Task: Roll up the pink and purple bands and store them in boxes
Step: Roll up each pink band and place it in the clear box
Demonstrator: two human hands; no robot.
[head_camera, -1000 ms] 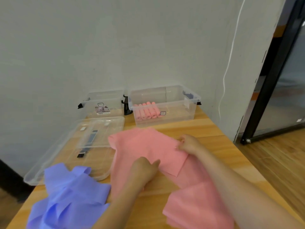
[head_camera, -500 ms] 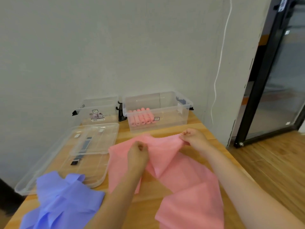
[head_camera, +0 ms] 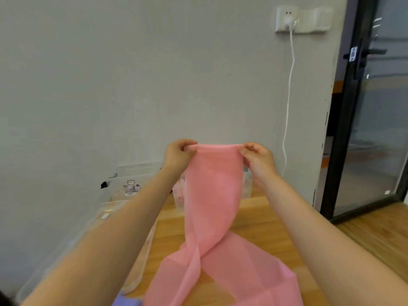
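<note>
I hold the pink band [head_camera: 213,182] up in front of me by its top edge, one corner pinched in my left hand [head_camera: 176,155] and the other in my right hand [head_camera: 257,156]. My fingers are curled tight on the fabric at both ends, so the edge runs straight and level between them. Below that the band hangs down, twists once and trails onto the table [head_camera: 254,219], where the rest lies in loose folds. A corner of the purple band [head_camera: 127,302] peeks out at the bottom, beside my left forearm. The clear boxes [head_camera: 136,173] stand against the wall, partly hidden behind my arms and the hanging band; I cannot make out what is in them from here.

I judge this to be the straightening step before rolling. Next I would need to undo the twist, lay the band flat or keep it taut, and begin turning the top edge over itself evenly so the roll stays tight.
</note>
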